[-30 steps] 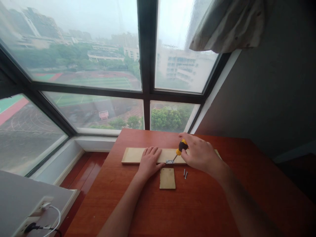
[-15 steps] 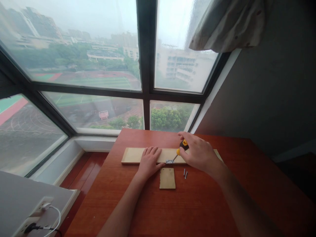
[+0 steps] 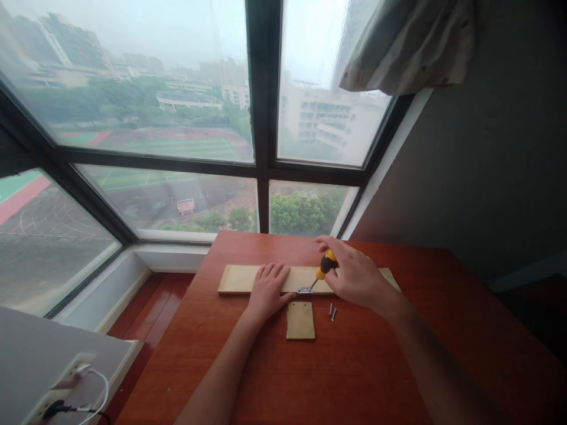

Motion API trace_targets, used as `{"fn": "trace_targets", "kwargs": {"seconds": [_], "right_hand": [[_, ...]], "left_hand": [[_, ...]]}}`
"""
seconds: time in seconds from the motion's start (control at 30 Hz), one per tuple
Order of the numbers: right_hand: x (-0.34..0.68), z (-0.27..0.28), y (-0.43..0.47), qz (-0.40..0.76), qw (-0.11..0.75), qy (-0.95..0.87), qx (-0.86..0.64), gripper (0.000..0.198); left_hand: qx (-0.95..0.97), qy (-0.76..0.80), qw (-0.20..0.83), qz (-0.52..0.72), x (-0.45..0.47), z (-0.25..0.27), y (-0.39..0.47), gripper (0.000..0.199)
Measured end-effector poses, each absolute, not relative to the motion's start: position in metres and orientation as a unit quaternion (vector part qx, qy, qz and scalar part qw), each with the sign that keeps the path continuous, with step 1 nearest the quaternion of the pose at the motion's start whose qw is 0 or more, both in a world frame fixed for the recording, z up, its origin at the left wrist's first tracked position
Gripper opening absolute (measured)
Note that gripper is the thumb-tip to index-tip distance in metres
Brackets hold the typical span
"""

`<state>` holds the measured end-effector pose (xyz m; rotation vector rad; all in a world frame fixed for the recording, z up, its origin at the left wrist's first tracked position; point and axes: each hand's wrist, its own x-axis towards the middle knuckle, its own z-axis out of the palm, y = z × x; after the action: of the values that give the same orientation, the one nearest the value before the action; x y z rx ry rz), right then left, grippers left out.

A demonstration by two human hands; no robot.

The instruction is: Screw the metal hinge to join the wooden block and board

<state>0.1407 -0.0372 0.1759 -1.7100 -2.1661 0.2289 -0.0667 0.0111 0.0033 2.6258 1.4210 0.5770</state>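
Observation:
A long pale wooden board (image 3: 237, 279) lies across the table. My left hand (image 3: 269, 289) rests flat on it with fingers stretched out, its thumb close to a small metal hinge (image 3: 305, 290) at the board's near edge. In my right hand (image 3: 354, 274) is a yellow and black screwdriver (image 3: 326, 265), held tilted, its tip down at the right end of the hinge. Just in front of the board lies a small square wooden piece (image 3: 300, 320) with two dark holes near its top edge. Two screws (image 3: 332, 311) lie to its right.
The reddish-brown table (image 3: 354, 366) stands against large windows with dark frames (image 3: 262, 172). A curtain (image 3: 407, 47) hangs at the upper right. At lower left, plugs and cables sit in a wall socket (image 3: 73, 378).
My right hand has shifted slightly up and left, its grip on the screwdriver handle changed so more of the handle shows. My left hand and the board have stayed put.

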Motion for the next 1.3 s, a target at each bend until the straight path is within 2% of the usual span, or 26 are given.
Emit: {"fn": "trace_targets", "kwargs": {"seconds": [0.2,0.47,0.67,0.77,0.97,1.07,1.17,1.3], "right_hand": [[0.139,0.172,-0.033,0.037,0.178,-0.747,-0.639,0.035],[0.142,0.170,-0.032,0.099,0.223,-0.774,-0.584,0.041],[0.145,0.175,-0.035,0.117,0.221,-0.787,-0.564,0.045],[0.145,0.177,-0.035,0.114,0.202,-0.794,-0.562,0.046],[0.135,0.183,-0.036,-0.041,0.094,-0.700,-0.706,0.038],[0.132,0.185,-0.036,-0.064,0.049,-0.681,-0.728,0.037],[0.135,0.184,-0.036,-0.032,0.083,-0.715,-0.693,0.031],[0.141,0.181,-0.037,0.035,0.137,-0.769,-0.623,0.047]], "left_hand": [[0.862,0.465,0.058,0.193,-0.066,0.005,0.011,0.061],[0.859,0.467,0.068,0.196,-0.067,0.005,0.011,0.061],[0.860,0.470,0.061,0.190,-0.066,0.005,0.011,0.062],[0.862,0.468,0.055,0.188,-0.066,0.005,0.011,0.062],[0.863,0.465,0.057,0.188,-0.067,0.004,0.011,0.062],[0.862,0.465,0.064,0.191,-0.067,0.004,0.011,0.062],[0.861,0.466,0.068,0.192,-0.067,0.004,0.012,0.062],[0.861,0.468,0.068,0.190,-0.068,0.003,0.012,0.062]]}}
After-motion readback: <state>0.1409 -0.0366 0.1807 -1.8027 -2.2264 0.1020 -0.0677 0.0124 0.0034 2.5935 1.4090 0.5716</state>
